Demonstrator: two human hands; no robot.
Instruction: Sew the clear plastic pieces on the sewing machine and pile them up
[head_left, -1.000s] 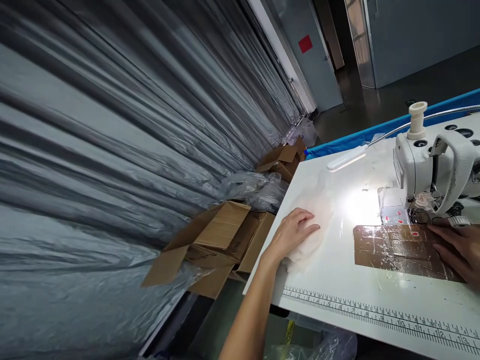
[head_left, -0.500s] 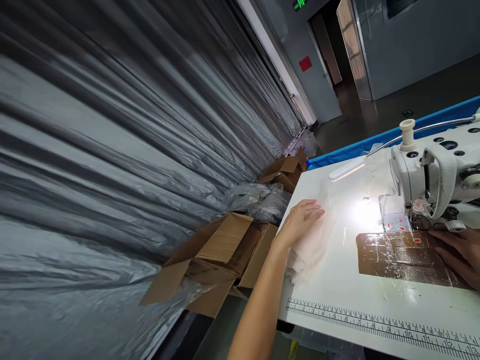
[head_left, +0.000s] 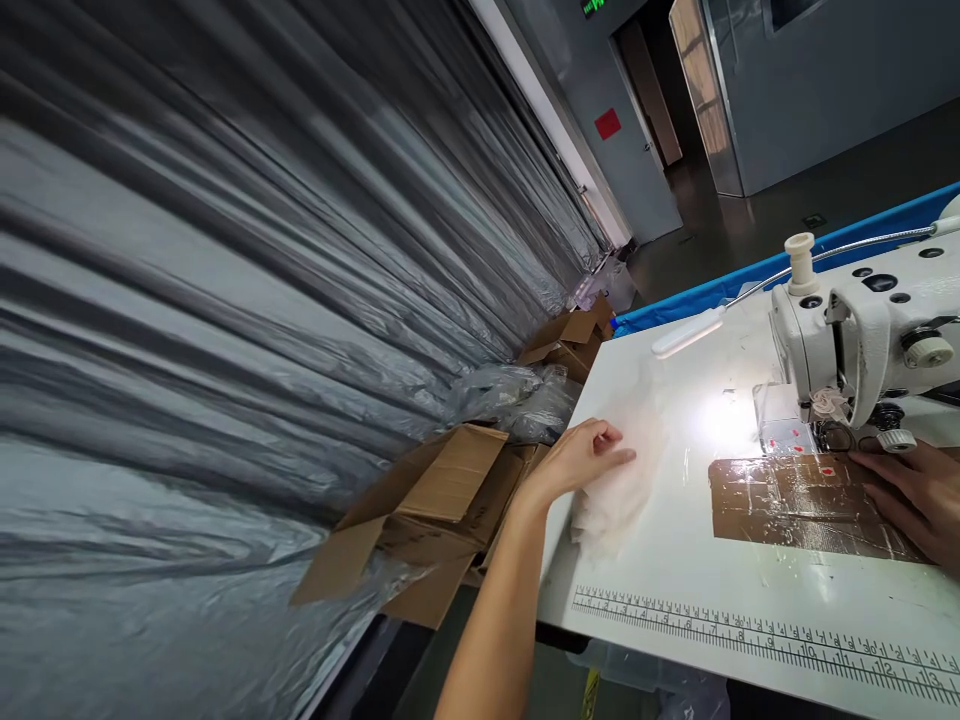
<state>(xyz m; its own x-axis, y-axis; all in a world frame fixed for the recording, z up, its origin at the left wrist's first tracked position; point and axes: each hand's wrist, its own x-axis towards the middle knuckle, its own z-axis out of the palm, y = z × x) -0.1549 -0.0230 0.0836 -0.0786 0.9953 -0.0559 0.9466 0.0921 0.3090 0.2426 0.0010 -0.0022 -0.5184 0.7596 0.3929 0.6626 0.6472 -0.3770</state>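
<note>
— Where is the left hand (head_left: 581, 462)?

— At the left edge of the white desk (head_left: 675, 560), fingers loosely curled over a stack of thin white fabric (head_left: 619, 480). It rests on top of the stack — whether it pinches a sheet I cannot tell.

— And the fabric itself?

— It lies flat on the desk near that left edge, well apart from the sewing machine (head_left: 862, 340).

— The right hand (head_left: 911, 495)?

— Lying open, fingers stretched flat, on a brown taped patch (head_left: 795, 495) on the desk just in front of the machine's needle area. It grips nothing; it only presses on the patch.

— What else is about?

— A lamp (head_left: 686, 332) on a bendy neck lights the desk beside the machine, and a printed ruler (head_left: 750, 635) runs along the near edge. Open cardboard boxes (head_left: 435, 500) sit on the floor to the left, against a wall of grey plastic sheeting (head_left: 262, 300).
</note>
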